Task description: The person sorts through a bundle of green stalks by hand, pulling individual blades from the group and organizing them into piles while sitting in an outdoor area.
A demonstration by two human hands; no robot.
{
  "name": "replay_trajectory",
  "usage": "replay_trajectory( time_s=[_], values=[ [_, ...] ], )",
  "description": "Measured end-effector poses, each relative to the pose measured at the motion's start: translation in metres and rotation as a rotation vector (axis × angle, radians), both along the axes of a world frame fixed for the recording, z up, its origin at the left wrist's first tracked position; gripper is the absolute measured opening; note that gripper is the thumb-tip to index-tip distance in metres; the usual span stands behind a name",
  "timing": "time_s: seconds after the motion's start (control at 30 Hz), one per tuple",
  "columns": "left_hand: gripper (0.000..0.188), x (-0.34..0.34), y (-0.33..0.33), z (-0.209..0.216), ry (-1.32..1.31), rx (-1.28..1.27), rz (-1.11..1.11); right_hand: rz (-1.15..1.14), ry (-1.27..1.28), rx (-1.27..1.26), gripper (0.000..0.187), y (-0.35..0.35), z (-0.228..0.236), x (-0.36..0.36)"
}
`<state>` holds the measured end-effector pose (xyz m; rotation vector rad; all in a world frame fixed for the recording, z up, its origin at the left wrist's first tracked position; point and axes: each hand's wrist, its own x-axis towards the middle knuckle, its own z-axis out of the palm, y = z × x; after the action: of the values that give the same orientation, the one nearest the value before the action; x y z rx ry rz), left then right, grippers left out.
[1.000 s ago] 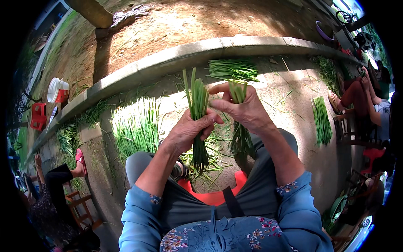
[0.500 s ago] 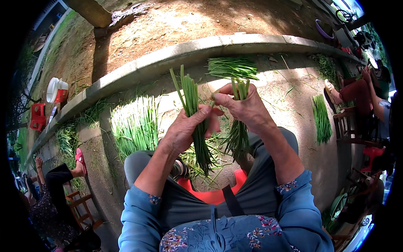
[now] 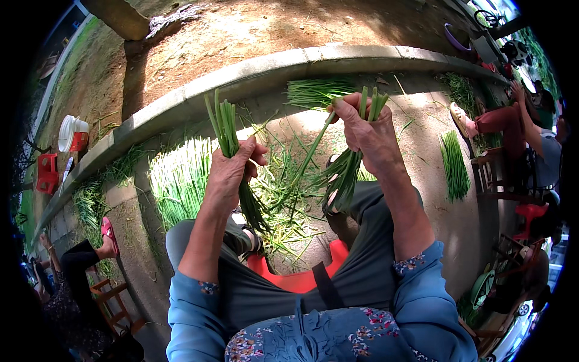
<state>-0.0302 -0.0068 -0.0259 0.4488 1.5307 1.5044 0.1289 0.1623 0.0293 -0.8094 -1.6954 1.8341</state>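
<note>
My left hand (image 3: 228, 175) is closed round a bunch of green chives (image 3: 224, 127), thick cut ends up and thin leaves hanging below the fist. On the other side, my right hand (image 3: 373, 136) grips a second bunch of chives (image 3: 344, 172) against its palm. Between its thumb and forefinger a single chive stalk (image 3: 312, 151) is pinched, slanting down to the left. The two hands are apart above my knees. Loose trimmings (image 3: 289, 232) are scattered on the ground between my feet.
A large pile of chives (image 3: 181, 181) lies to the left, another bundle (image 3: 319, 92) by the kerb (image 3: 253, 71), and one (image 3: 453, 166) at the right. People sit on both sides. A white bucket (image 3: 67, 134) and red stool (image 3: 47, 174) stand far left. Red seat (image 3: 295, 282) shows beneath me.
My hands have moved apart, the left to the left and the right slightly up and right. One stalk now stretches out from my right fingertips. The view has shifted slightly.
</note>
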Motion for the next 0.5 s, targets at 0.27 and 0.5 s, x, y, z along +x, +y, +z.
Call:
replay_trajectory(
  time_s=[0.27, 0.5],
  values=[
    [0.031, 0.025, 0.006, 0.019, -0.085, 0.044, -0.179, 0.123, -0.007, -0.005, 0.014, -0.018, -0.004, -0.011],
    [0.02, 0.029, 0.006, 0.024, -0.136, 0.076, -0.18, 0.126, -0.059, -0.047, 0.016, -0.023, -0.002, -0.015]
  ],
)
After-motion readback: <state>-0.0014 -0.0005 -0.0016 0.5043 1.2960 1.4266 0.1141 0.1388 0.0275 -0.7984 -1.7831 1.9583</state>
